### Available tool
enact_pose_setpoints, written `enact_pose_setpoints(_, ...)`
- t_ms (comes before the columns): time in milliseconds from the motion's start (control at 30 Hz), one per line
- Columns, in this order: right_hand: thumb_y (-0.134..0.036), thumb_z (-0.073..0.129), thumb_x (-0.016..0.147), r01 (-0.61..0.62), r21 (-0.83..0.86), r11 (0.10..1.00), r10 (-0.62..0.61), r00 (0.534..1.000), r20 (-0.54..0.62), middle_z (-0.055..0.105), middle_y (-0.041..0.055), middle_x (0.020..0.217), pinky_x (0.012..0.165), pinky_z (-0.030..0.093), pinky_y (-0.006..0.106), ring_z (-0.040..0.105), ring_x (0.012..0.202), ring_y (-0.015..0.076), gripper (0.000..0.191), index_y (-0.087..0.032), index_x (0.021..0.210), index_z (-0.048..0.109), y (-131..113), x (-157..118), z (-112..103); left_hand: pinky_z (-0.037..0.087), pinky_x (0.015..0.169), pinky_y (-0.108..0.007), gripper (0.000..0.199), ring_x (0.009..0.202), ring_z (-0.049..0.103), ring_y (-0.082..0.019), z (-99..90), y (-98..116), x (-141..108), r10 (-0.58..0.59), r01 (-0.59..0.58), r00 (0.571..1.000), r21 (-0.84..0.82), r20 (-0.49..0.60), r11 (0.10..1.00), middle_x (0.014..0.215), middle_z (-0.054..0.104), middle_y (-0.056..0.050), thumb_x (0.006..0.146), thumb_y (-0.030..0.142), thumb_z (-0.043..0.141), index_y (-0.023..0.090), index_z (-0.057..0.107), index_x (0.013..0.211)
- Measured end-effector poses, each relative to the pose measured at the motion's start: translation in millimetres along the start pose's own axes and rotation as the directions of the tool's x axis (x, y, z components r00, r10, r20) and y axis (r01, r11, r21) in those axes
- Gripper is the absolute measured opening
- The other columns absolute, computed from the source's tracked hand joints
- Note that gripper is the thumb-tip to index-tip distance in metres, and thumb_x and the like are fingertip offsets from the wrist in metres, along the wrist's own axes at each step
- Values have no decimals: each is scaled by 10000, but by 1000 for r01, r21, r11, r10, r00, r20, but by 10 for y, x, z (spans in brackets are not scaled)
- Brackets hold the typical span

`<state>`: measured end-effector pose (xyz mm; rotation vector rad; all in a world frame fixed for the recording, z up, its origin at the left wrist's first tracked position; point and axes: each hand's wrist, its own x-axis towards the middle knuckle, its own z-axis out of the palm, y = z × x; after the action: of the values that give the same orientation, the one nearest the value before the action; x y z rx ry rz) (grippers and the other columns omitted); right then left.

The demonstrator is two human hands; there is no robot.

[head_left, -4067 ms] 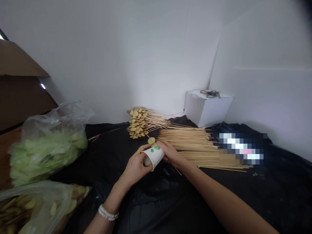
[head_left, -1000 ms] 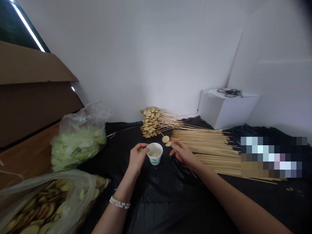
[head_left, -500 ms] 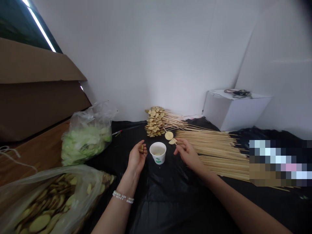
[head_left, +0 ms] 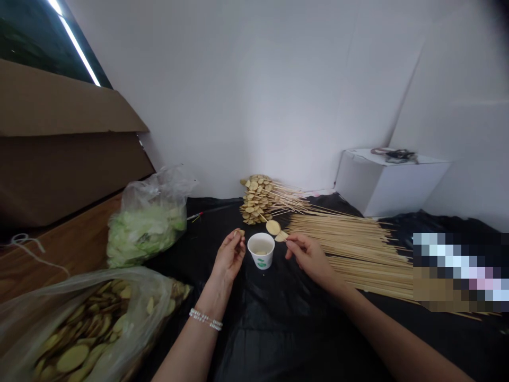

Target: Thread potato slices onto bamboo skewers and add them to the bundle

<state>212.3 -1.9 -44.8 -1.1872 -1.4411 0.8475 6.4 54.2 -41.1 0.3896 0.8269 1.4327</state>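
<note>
Tipped on a slant 4.1 seconds ago, the smooth, tapered paper cup (head_left: pixel 261 260) now stands upright on wrinkled black plastic sheeting (head_left: pixel 258 329). Just left of it, the left hand (head_left: pixel 229 254) pinches a small tan potato slice (head_left: pixel 240 233), while on its other side the right hand (head_left: pixel 308 257) pinches a slender wooden skewer (head_left: pixel 263 218) threaded with 2 thin, flat potato discs (head_left: pixel 273 228), near straight, loose sticks (head_left: pixel 350 236).

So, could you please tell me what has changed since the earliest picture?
The tilted paper cup was set down upright and let go. The left hand now holds a potato slice; the right hand still holds a loaded skewer. The heap of potato skewers stayed put.
</note>
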Motion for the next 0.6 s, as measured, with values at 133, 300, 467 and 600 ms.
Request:
enact_pose_setpoints(133, -319, 497, 857, 125, -125, 984, -122, 992, 32, 587, -20, 557, 564, 383, 247, 529, 549, 134, 177, -208, 810, 627, -42, -34, -5, 459, 414, -99, 117, 502, 585, -46, -10, 20, 24, -19, 17, 998, -29, -52, 999, 668, 643, 9, 780, 51, 623, 149, 634, 843)
enact_pose_setpoints(300, -313, 485, 873, 126, -126, 984, -106, 982, 154, 581, -22, 554, 568, 378, 243, 527, 562, 137, 200, -209, 779, 629, -115, -80, 17, 494, 472, -125, 91, 559, 610, -66, 13, 66, 0, -57, 56, 998, -109, -1, 992, 701, 672, -24, 780, 53, 617, 130, 647, 818)
enact_pose_setpoints(467, -286, 481, 875, 138, -131, 982, -114, 977, 182, 593, -23, 573, 600, 393, 241, 539, 582, 134, 189, -202, 814, 639, -118, -86, 13, 451, 423, -119, 97, 542, 581, -50, 20, 91, -33, -63, 69, 996, -97, 64, 993, 799, 686, -28, 779, 79, 627, 138, 654, 851)
enact_pose_setpoints(600, -261, 467, 882, 197, -219, 956, -159, 971, 180, 577, -28, 569, 573, 371, 227, 522, 560, 121, 203, -195, 825, 650, -142, -101, -4, 319, 334, -76, 164, 440, 445, 14, 32, 93, -67, -21, 37, 987, -102, 158, 994, 871, 682, -31, 747, 76, 665, 132, 659, 902)
